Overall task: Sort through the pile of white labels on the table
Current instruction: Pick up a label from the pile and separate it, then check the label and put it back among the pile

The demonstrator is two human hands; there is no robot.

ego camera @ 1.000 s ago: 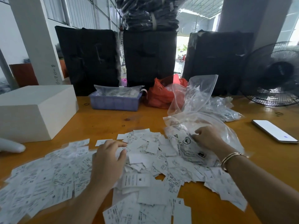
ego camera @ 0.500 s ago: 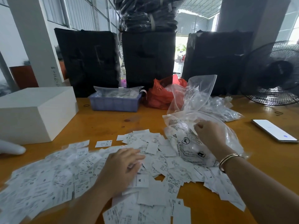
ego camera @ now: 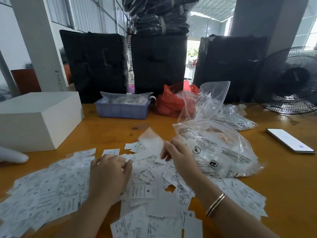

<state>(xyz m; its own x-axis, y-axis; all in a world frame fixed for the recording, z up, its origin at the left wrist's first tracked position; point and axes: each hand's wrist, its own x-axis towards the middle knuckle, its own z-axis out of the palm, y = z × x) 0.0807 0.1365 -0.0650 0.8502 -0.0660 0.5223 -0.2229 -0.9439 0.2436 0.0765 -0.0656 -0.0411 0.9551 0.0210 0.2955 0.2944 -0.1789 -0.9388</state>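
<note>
Right hand (ego camera: 178,157) is raised just above the pile, thumb and fingers pinching one label (ego camera: 151,143) by its near edge; the piece is motion-blurred, tilted up and away toward the purple tray (ego camera: 122,109). Its long axis appears to run up-left from the pinch, approx.; print not legible. Left hand (ego camera: 109,176) lies palm-down on the pile of white labels (ego camera: 51,191), fingers loosely bent at the far side; whether it pinches anything, cannot tell.

Pile location: spread across the near half of the wooden table (ego camera: 283,186), from the left edge to under the right forearm, butting against the clear plastic bag (ego camera: 221,152) at right. Labels lie at mixed angles, overlapping; size marks M, XL visible on a few.

Handling, est.: very light, thin, floppy, prob. slick on each other, so they will slide and lift in any draught; fan (ego camera: 291,79) stands close by. Best taken by a free edge or corner w/ a fingertip pinch, one at a time.
</note>
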